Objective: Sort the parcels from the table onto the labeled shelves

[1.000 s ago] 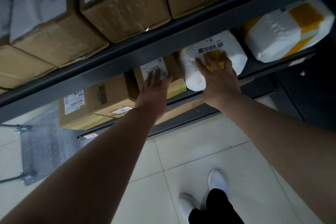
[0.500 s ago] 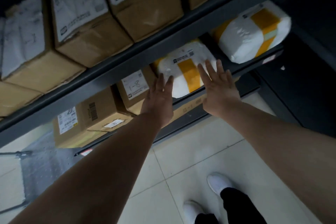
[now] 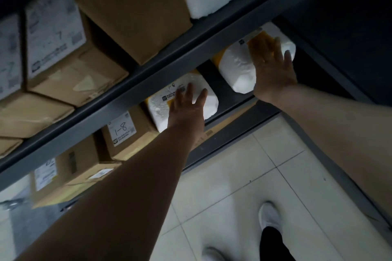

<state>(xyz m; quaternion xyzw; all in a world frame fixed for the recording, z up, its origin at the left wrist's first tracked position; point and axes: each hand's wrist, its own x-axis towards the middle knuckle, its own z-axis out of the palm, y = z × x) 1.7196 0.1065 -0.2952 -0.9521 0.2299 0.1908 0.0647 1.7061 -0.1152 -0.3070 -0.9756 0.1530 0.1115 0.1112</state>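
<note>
Boxes: we saw cardboard boxes (image 3: 118,137) at the left of the lower shelf (image 3: 224,93), one marked 1-8.
Left parcel: a white parcel (image 3: 199,91), also marked 1-8, lay just right of that box, its long axis running back into the shelf.
Left hand: our left hand (image 3: 186,106) lay flat on its near end, fingers spread, gripping nothing.
Gap: a bare strip of shelf kept the two parcels apart.
Right parcel: a white-and-yellow parcel (image 3: 237,65) lay further right, long axis also pointing inward.
Right hand: our right hand (image 3: 273,65) lay open on its right side, palm pressed, not clasped.
Key relation: each parcel lay straight ahead of its own hand, so we judged any push would go inward, along the long axes.
</note>
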